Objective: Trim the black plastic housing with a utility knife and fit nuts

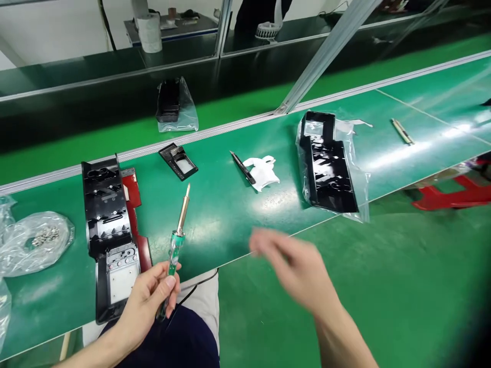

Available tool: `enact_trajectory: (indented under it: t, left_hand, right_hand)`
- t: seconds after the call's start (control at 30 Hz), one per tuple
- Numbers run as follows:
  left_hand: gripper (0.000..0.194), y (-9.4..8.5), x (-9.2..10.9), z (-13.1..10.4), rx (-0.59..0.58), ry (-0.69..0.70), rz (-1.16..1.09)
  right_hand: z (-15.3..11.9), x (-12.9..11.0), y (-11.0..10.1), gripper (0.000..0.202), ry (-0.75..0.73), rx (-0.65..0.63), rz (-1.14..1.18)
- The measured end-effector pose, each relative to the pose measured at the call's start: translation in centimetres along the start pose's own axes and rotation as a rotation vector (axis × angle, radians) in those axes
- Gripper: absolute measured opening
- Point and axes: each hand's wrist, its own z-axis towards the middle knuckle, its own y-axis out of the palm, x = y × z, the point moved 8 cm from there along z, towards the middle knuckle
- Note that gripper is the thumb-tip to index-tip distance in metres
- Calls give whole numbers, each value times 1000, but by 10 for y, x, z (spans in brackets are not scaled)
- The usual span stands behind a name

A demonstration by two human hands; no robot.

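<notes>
A soldering iron with a clear green handle points upward, my left hand wrapped round its grip. Its cord runs down over my lap. My right hand is in the air past the table's front edge, blurred, with its fingers curled together; whether anything small is in them cannot be made out. To the left lies a long black plastic housing with a white panel, on top of a red piece. Farther back are a small black frame, a black utility knife and a crumpled white piece.
A second black housing rests on clear plastic at the right. Bags with small metal parts lie at far left. A slanted metal post rises behind the table. A bagged black part sits beyond the rail; a pen-like tool lies far right.
</notes>
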Motion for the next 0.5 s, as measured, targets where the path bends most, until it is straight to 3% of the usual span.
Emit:
enact_trajectory:
  t: [0.1, 0.2, 0.33, 0.5]
  left_hand:
    - [44, -4, -23, -10, -77, 1, 82]
    - [42, -12, -34, -23, -49, 42, 135]
    - [43, -19, -38, -36, 45, 41, 155]
    - [48, -21, -44, -38, 36, -29, 171]
  right_hand:
    - [83, 36, 20, 22, 101, -36, -195]
    - [135, 51, 53, 15, 150, -175, -325]
    - [154, 52, 78, 21, 196, -277, -415]
    - [156, 60, 74, 28, 224, -297, -440]
